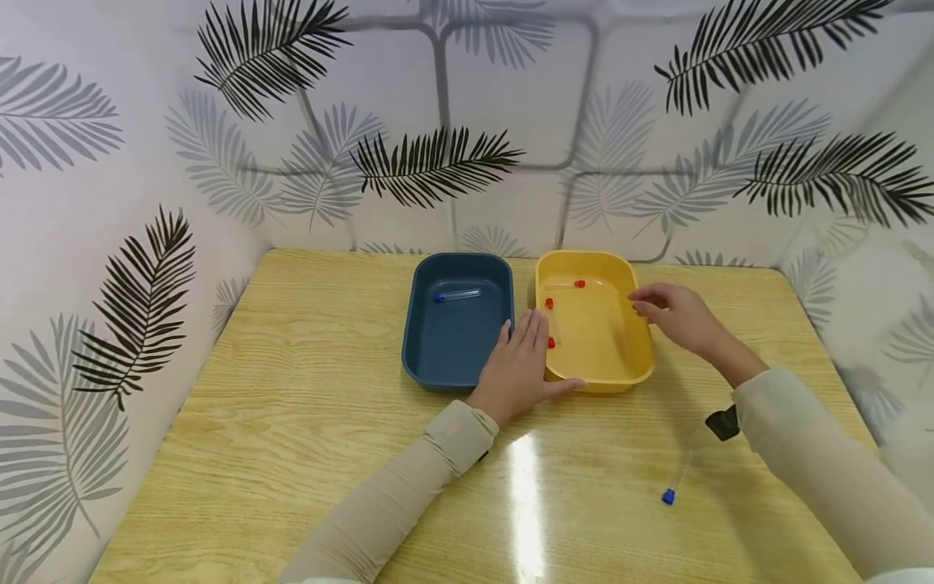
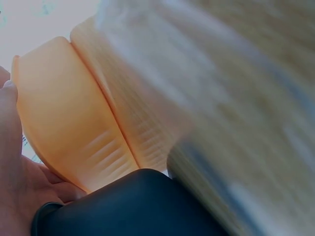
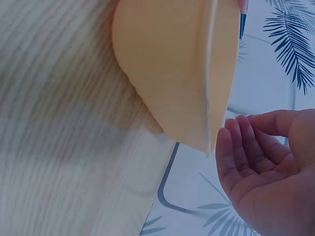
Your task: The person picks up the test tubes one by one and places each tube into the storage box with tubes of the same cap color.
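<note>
My left hand rests with straight fingers across the neighbouring rims of a dark blue tray and a yellow tray, its thumb along the yellow tray's near edge. At the yellow tray's right rim is my right hand, fingers loosely bent; the right wrist view shows nothing held. Inside the yellow tray lie a red-capped tube near the back and two more red caps along its left side, partly behind my left hand. A blue-capped tube lies in the blue tray.
Another blue-capped tube lies on the wooden table, in front of the yellow tray and near my right sleeve. A wall with leaf patterns stands right behind the table's back edge.
</note>
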The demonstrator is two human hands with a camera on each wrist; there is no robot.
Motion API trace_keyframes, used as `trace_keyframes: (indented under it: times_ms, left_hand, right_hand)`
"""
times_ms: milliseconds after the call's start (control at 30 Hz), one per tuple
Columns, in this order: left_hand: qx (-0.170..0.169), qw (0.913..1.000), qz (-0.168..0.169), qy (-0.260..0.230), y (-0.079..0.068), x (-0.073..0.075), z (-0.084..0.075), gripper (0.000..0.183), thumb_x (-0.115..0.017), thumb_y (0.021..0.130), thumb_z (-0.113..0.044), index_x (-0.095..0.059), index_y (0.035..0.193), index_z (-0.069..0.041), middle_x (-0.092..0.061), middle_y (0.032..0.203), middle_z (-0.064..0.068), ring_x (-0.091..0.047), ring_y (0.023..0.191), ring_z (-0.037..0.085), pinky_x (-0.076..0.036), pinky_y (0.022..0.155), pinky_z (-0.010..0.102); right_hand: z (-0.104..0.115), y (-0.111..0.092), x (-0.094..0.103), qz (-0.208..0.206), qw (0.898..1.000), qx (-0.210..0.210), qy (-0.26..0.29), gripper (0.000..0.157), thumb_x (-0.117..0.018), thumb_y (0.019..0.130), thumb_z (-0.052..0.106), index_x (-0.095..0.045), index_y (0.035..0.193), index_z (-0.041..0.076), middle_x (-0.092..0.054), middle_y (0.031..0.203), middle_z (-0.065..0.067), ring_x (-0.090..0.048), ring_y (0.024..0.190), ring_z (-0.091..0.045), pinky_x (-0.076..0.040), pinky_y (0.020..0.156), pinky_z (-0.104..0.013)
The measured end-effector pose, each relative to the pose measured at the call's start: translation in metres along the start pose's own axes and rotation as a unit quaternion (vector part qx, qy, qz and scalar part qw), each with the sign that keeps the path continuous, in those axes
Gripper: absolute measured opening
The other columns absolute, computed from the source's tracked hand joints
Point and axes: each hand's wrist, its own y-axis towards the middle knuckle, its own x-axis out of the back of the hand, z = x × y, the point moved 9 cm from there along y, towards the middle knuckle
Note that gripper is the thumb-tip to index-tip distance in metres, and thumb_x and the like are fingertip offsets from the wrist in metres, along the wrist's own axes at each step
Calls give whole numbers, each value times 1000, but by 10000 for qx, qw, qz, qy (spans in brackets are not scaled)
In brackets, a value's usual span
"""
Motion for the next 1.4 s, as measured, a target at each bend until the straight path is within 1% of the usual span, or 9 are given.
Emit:
trace_keyframes:
  times_ms: [267, 467, 633, 733, 867, 1033, 1133, 1233, 1400]
  left_hand:
    - [8, 10000, 12, 31, 1, 1, 3, 111, -10, 66, -84, -12, 142, -3, -14, 146, 11, -5, 134, 22, -12, 105, 44]
    - [153, 9999, 58, -35, 4, 4, 8, 108, -6, 66, -84, -6, 142, -7, -8, 147, 8, 3, 134, 19, -9, 106, 44]
    - [151, 9992, -63, -369, -1, 13, 11, 106, -9, 68, -83, -1, 142, -8, 2, 148, 6, 15, 131, 18, -6, 106, 43]
    - [113, 9976, -155, -658, -10, 26, 17, 104, -14, 71, -81, -2, 142, -7, 4, 147, 6, 17, 131, 19, -6, 106, 41]
    - [176, 9972, -338, -642, -27, 43, 37, 101, -17, 73, -80, 0, 142, -8, 3, 148, 6, 14, 132, 20, -7, 106, 40]
    - [323, 9975, -470, -407, -50, 56, 73, 100, -20, 74, -79, 2, 142, -8, 13, 146, 4, 18, 130, 19, -6, 106, 42]
    - [428, 9972, -474, -398, -64, 58, 94, 101, -23, 74, -78, 3, 142, -8, 14, 146, 4, 14, 132, 22, -10, 105, 44]
    - [589, 9967, -393, -395, -77, 55, 115, 105, -26, 71, -80, 4, 142, -9, 10, 147, 6, 9, 133, 24, -12, 105, 44]
    - [925, 9945, -128, -479, -95, 42, 144, 112, -29, 66, -83, 4, 142, -8, 8, 147, 7, 5, 134, 24, -12, 105, 43]
  right_hand:
    - [0, -16, 1, -65, 9998, 138, -99, 30, -46, 93, 24, -58, 111, 3, -61, 103, -15, -58, 87, -29, -49, 69, -35]
    - [-1, -34, 10, -341, 9992, 46, -209, 30, -47, 92, 27, -59, 111, 7, -62, 101, -9, -58, 86, -24, -48, 66, -23]
    - [-4, -69, 11, -416, 9989, 123, -195, 27, -48, 92, 25, -59, 111, 9, -61, 103, -8, -58, 86, -18, -47, 66, -18]
    - [-8, -93, 7, -283, 9978, 320, -497, 23, -50, 91, 21, -60, 109, 10, -61, 103, -6, -56, 89, -13, -47, 68, -19]
    - [-16, -120, -6, 343, 9960, 367, -738, 21, -52, 90, 15, -60, 108, 9, -61, 104, -5, -55, 93, -16, -48, 72, -26]
    - [-22, -146, -19, 955, 9912, 517, -752, 23, -60, 83, 5, -60, 106, 11, -58, 105, 1, -52, 97, -21, -46, 75, -39]
    - [-21, -159, -27, 1050, 9875, 815, -848, 30, -66, 77, 3, -61, 103, 16, -57, 104, 5, -50, 97, -16, -44, 76, -39]
    - [-19, -168, -36, 1048, 9841, 1092, -924, 33, -69, 73, 5, -61, 102, 20, -57, 102, 9, -47, 96, -10, -41, 75, -31]
    - [-7, -178, -50, 805, 9744, 1841, -1006, 35, -75, 67, 9, -63, 97, 21, -58, 98, 10, -48, 90, -10, -36, 74, -26]
